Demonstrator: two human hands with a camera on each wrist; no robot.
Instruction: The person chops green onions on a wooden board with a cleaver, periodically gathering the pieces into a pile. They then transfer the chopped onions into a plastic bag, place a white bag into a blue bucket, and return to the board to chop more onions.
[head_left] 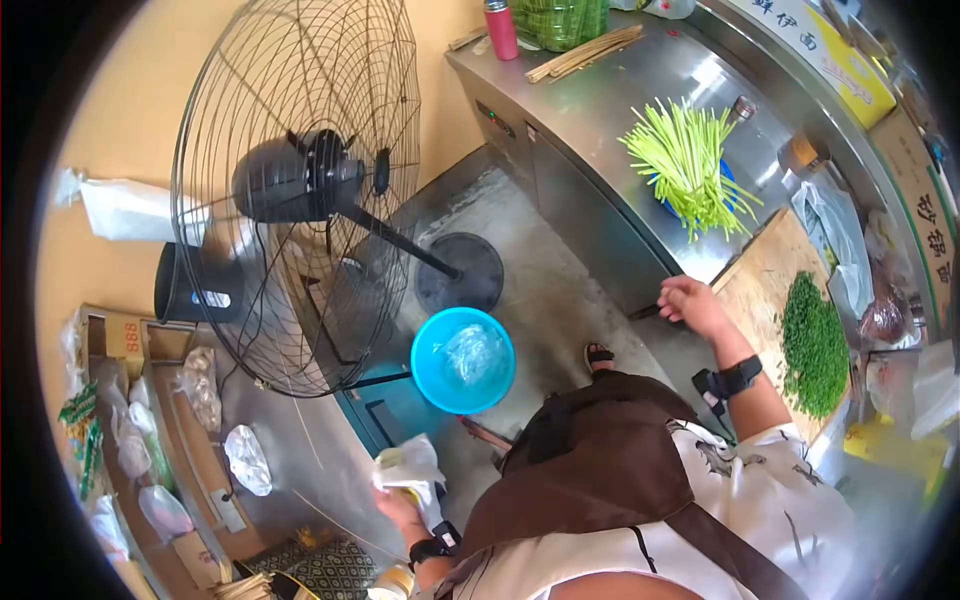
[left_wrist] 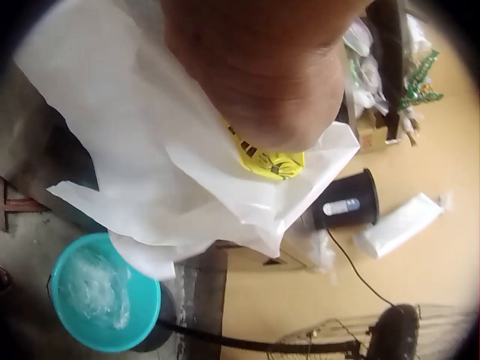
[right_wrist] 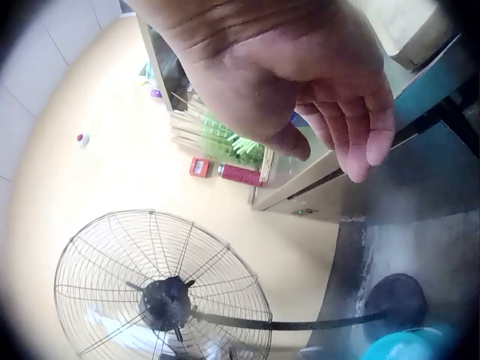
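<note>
In the head view my left hand (head_left: pixel 398 508) grips a crumpled white sheet-like wrapper (head_left: pixel 412 462), low beside the steel counter at the left. The left wrist view shows this wrapper (left_wrist: pixel 180 172) hanging in loose folds under the hand (left_wrist: pixel 262 82), with a yellow piece (left_wrist: pixel 276 162) bearing dark print at the fingers; I cannot tell what it is. My right hand (head_left: pixel 692 304) hangs in the air by the front edge of the right-hand counter, near the cutting board (head_left: pixel 752 285). Its fingers (right_wrist: pixel 351 124) are loosely bent, with nothing held.
A turquoise bucket (head_left: pixel 424 372) with clear plastic inside stands on the floor between the counters. Behind it rises a large caged fan (head_left: pixel 300 175). Cut green stalks (head_left: pixel 690 160) and chopped greens (head_left: pixel 812 345) lie on the right side. Bagged goods (head_left: pixel 200 390) fill the left shelf.
</note>
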